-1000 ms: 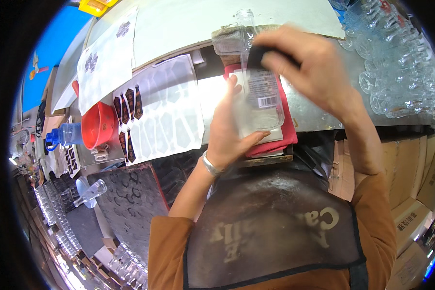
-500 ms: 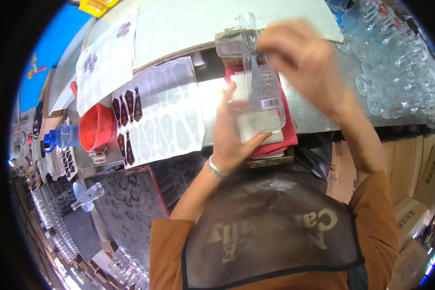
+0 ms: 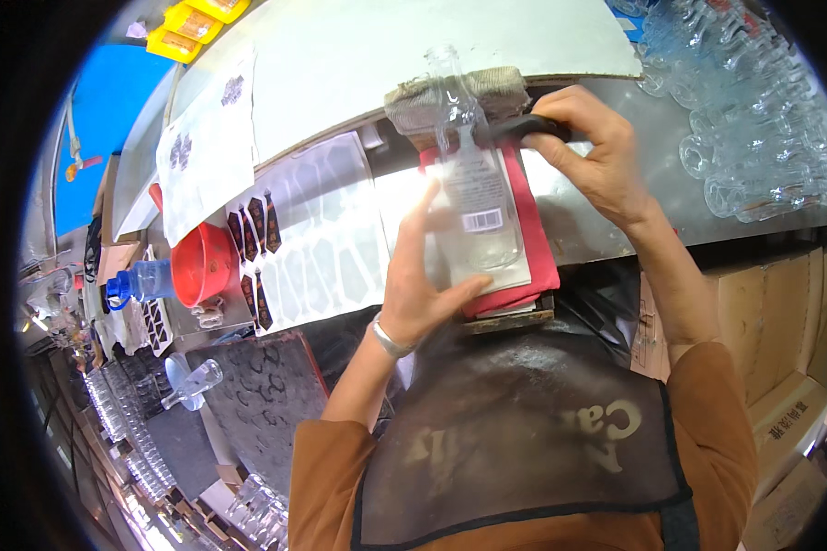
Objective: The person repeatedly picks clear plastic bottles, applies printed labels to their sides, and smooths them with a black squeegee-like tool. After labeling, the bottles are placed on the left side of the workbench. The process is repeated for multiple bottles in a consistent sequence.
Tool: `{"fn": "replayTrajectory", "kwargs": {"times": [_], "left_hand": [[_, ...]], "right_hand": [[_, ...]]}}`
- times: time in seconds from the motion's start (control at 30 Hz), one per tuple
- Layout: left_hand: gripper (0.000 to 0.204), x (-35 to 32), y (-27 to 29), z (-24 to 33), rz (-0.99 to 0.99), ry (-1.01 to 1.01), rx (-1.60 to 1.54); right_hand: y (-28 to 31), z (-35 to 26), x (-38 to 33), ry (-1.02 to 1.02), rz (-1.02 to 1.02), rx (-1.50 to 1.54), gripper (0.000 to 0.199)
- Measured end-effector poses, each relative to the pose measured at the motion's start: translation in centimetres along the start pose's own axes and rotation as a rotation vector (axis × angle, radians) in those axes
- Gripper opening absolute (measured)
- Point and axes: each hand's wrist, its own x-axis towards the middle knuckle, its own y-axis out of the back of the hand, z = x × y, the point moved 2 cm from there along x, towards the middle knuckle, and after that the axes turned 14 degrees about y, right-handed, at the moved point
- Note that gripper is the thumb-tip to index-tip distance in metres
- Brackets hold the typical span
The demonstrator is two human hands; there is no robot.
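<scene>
My left hand (image 3: 421,285) grips the lower body of a clear glass bottle (image 3: 476,197) that lies on a red pad (image 3: 533,234) with a white sheet under it. The bottle carries a pale label with a barcode. Its neck points away from me, toward a folded beige cloth (image 3: 501,87). My right hand (image 3: 597,156) is shut on a black-handled tool (image 3: 519,129) held against the bottle's shoulder, just right of the neck.
Sticker sheets (image 3: 317,239) with dark shapes lie left of the pad. A red bowl (image 3: 202,266) and a blue-capped plastic bottle (image 3: 138,283) stand further left. Several clear glass bottles (image 3: 753,138) crowd the right side. Cardboard boxes (image 3: 799,321) sit lower right.
My right hand has slid up from the bottle's body toward its neck, uncovering the label. The left hand keeps its hold on the bottle's lower part.
</scene>
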Motion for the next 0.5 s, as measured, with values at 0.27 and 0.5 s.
{"fn": "replayTrajectory", "kwargs": {"times": [0.27, 0.5], "left_hand": [[0.067, 11.0, 4.6, 1.7, 0.155, -0.054, 0.068], [0.063, 18.1, 2.7, 2.4, 0.041, 0.085, 0.142]], "right_hand": [[-1.4, -2.8, -1.2, 0.204, -0.178, -0.027, 0.021], [-4.4, -6.6, 0.4, 0.596, -0.371, -0.344, 0.01]]}}
